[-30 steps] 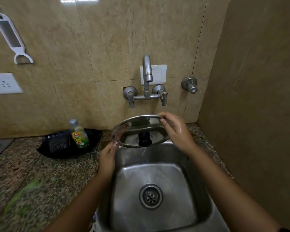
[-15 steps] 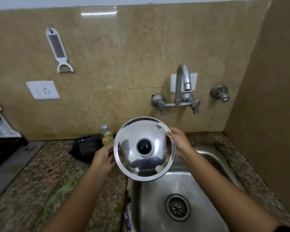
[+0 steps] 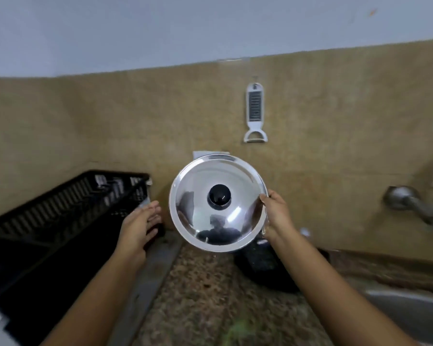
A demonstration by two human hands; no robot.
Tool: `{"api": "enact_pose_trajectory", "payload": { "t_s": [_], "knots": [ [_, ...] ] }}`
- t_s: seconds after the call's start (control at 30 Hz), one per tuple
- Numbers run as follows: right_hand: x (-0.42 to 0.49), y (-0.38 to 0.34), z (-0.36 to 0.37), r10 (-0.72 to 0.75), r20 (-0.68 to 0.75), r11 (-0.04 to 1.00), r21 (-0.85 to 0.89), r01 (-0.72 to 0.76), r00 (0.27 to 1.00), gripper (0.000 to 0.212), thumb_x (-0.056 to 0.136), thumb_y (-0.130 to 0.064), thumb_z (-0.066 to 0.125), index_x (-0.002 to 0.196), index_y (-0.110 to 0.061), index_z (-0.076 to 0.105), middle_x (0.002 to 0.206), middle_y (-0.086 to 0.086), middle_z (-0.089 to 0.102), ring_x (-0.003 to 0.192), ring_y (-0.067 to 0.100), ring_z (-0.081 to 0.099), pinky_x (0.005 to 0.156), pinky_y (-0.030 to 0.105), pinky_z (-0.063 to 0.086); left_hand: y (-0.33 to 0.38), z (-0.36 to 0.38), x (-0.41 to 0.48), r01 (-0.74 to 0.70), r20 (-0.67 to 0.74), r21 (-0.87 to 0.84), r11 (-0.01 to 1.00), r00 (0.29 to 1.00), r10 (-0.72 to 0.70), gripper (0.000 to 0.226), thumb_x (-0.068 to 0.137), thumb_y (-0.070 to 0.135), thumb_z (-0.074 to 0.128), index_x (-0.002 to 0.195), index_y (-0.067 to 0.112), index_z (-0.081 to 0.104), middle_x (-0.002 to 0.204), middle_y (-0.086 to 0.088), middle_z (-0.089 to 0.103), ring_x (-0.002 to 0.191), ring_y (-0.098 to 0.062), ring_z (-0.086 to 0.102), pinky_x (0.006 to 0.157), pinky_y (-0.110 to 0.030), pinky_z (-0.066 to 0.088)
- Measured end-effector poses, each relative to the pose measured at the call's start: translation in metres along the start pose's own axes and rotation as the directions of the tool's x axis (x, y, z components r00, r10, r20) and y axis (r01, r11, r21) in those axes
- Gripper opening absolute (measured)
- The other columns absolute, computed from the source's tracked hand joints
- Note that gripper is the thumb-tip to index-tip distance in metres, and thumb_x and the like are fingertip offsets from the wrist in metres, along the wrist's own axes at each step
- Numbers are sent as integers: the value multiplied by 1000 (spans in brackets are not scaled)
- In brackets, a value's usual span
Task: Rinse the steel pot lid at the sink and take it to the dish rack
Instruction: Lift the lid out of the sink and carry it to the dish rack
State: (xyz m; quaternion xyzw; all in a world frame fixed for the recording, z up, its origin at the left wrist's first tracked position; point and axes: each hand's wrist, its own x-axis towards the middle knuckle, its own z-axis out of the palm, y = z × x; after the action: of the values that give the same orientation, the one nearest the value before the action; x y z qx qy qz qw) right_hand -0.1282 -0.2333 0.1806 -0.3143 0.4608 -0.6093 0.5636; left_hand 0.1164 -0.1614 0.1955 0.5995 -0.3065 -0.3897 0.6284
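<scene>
The round steel pot lid (image 3: 205,186) with a black knob faces me, tilted upright above the speckled counter. My right hand (image 3: 276,214) grips its right rim. My left hand (image 3: 139,224) is off the lid, fingers spread, a short way to its left and close to the near end of the black plastic dish rack (image 3: 60,208). The rack fills the left side of the view. The sink (image 3: 408,313) shows only as a steel corner at the lower right.
A tap valve (image 3: 405,198) sticks out of the tiled wall at the right. A white peeler (image 3: 255,113) hangs on the wall above the lid. A black tray (image 3: 265,268) lies on the granite counter (image 3: 200,300) below the lid. A grey strip runs beside the rack.
The view has swung left from the sink to the rack. The lid travelled left with my right hand, and my left hand let go of its rim and opened.
</scene>
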Motion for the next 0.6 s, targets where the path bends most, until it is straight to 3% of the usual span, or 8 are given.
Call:
{"api": "enact_pose_trajectory", "payload": {
  "t_s": [0.13,0.27,0.33,0.5,0.57,0.6],
  "knots": [
    [5,9,94,-20,60,1000,23,19,998,23,95,-6,43,88,-20,59,80,1,65,67,16,60,45,20,45,37,-64,38,-89,-80,30,996,993,91,23,94,20,50,110,19,65,103,4,66,98,-13,61,89,-32,43],
    [7,22,173,-18,113,1000,-19,20,993,24,95,-5,40,102,-18,58,92,2,64,85,23,60,72,32,50,62,-115,71,-121,-129,40,992,984,125,19,94,20,49,103,22,66,100,5,67,95,-12,61,80,-28,44],
    [9,27,205,-16,120,999,-44,21,993,23,96,-6,38,102,-18,58,94,2,62,86,22,58,77,35,50,69,-137,85,-123,-157,53,991,979,130,18,94,20,49,99,23,66,100,4,67,96,-13,61,81,-30,42],
    [17,37,274,-81,74,995,-53,85,994,24,94,-4,34,100,-13,55,71,3,54,56,17,52,44,24,43,71,-178,116,-53,-242,82,995,968,71,23,94,18,46,107,17,65,105,-1,65,100,-18,59,86,-32,38],
    [20,40,300,-96,94,995,-12,98,991,22,95,-5,32,101,-12,52,70,8,53,48,19,49,45,26,45,69,-189,126,-22,-266,88,996,963,45,23,94,17,45,107,16,64,104,-2,64,99,-18,58,82,-31,38],
    [23,43,314,-122,104,992,0,123,987,21,95,-5,33,102,-11,52,76,10,55,55,22,52,53,32,48,68,-194,131,-7,-280,89,996,960,32,24,94,17,45,109,16,64,101,-1,64,96,-18,58,77,-31,38]
  ]
}}
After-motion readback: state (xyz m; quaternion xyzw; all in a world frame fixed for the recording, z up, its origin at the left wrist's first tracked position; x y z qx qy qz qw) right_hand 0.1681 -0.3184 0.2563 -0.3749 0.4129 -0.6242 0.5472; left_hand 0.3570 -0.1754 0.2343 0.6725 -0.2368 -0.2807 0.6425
